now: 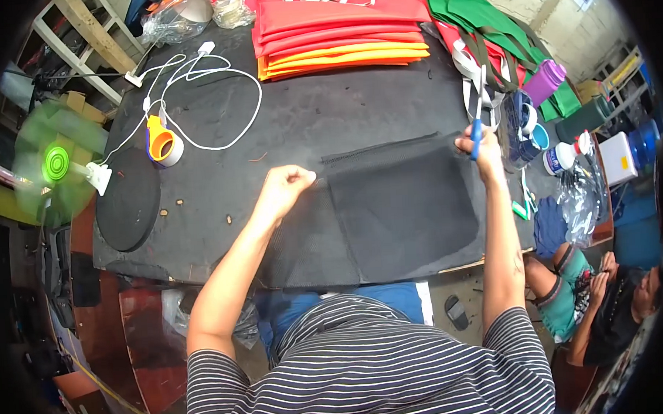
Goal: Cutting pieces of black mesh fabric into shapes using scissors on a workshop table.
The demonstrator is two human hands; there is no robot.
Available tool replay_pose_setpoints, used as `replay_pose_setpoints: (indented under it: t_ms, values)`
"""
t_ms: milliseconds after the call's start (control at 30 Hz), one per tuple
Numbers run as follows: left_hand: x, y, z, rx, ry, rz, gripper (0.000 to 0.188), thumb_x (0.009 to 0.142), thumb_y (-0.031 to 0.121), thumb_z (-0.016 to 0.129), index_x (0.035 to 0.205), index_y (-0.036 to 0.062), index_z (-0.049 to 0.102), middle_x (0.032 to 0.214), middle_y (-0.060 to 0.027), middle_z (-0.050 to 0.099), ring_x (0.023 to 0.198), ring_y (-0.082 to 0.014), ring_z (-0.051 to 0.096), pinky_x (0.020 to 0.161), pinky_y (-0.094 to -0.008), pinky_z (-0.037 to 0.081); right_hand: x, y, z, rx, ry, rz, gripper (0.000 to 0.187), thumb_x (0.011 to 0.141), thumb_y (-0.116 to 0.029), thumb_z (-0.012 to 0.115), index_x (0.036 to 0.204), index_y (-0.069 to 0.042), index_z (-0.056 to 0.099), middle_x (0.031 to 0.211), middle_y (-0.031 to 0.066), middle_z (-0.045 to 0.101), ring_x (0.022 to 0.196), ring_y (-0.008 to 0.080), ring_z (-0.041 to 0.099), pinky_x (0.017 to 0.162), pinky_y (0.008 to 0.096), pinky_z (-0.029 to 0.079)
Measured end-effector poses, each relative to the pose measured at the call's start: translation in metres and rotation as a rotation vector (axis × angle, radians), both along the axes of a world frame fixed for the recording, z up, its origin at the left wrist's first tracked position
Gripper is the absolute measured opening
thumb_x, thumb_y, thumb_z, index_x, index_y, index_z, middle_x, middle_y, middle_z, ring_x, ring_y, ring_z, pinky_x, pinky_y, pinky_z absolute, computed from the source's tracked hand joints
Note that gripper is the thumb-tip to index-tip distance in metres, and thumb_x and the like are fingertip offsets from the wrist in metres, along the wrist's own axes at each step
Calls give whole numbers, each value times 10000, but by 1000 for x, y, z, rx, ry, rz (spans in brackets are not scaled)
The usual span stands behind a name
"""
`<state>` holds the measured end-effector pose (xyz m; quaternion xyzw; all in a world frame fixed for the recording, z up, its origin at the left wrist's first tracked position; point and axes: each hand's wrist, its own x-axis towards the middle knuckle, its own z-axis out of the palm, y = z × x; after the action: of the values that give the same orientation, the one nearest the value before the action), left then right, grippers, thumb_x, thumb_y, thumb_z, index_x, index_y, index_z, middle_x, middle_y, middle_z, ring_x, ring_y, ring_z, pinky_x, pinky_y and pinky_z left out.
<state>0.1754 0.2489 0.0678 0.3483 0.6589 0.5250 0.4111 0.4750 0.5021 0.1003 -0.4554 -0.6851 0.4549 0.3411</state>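
A: A dark worktable [283, 124] fills a crowded workshop, a stack of red and orange cloth [339, 40] at its far side. Where is the black panel [406, 211]?

B: Flat on the table before a worker in a striped shirt [368, 361], a sheerer stretch of dark mesh [303, 241] to its left.

A: And the hands?

B: The right hand [486, 154] grips blue-handled scissors [476, 135], points aimed away, at the panel's far right corner. The left hand [282, 188], near the far left corner, presses thumb and forefinger together; whether they pinch a thread or an edge, I cannot tell.

A: What would good handling look like here?

B: In my judgement, even, light tension across the far edge, corners squared, ripples smoothed out, and blade tips held clear of the cloth while fingers adjust it.
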Motion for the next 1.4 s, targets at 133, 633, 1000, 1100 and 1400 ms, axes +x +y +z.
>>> replay_pose_setpoints:
  t_ms: [133, 633, 1000, 1100, 1400]
  values:
    - [1, 24, -28, 31, 31, 85, 136, 789, 110, 626, 767, -24, 625, 658, -10, 589, 598, -57, 512, 557, -202, 412, -8, 8, -43, 422, -223, -477, 486, 628, -361, 772, 794, -2, 489, 618, 73, 542, 554, 151, 539, 568, 299, 435]
    - [11, 24, -10, -78, -258, 93, 147, 780, 93, 612, 837, -37, 650, 744, -60, 637, 672, -107, 572, 636, -220, 446, -53, -178, -12, -1027, 56, 606, 421, 810, -438, 586, 703, -35, 534, 557, 23, 536, 444, 94, 529, 416, 204, 435]
    - [10, 21, -7, -82, -325, 50, 147, 799, 78, 582, 870, -33, 647, 785, -86, 648, 688, -129, 603, 644, -227, 475, -78, -177, -26, -986, 122, 577, 434, 784, -460, 608, 663, -54, 514, 522, 20, 528, 398, 90, 507, 391, 197, 425]
    - [10, 20, -5, -81, -387, 79, 145, 785, 80, 593, 841, -42, 648, 736, -75, 634, 640, -123, 582, 588, -226, 458, -81, -177, -27, -980, 135, 565, 420, 781, -444, 619, 661, -55, 516, 512, 19, 523, 382, 91, 496, 374, 193, 414]
    - [10, 17, -1, -34, -365, 79, 138, 784, 79, 593, 830, -40, 647, 738, -71, 637, 657, -109, 582, 609, -215, 454, -84, -186, -21, -874, -3, 533, 315, 819, -293, 620, 651, -46, 519, 480, 9, 495, 378, 84, 467, 383, 206, 386]
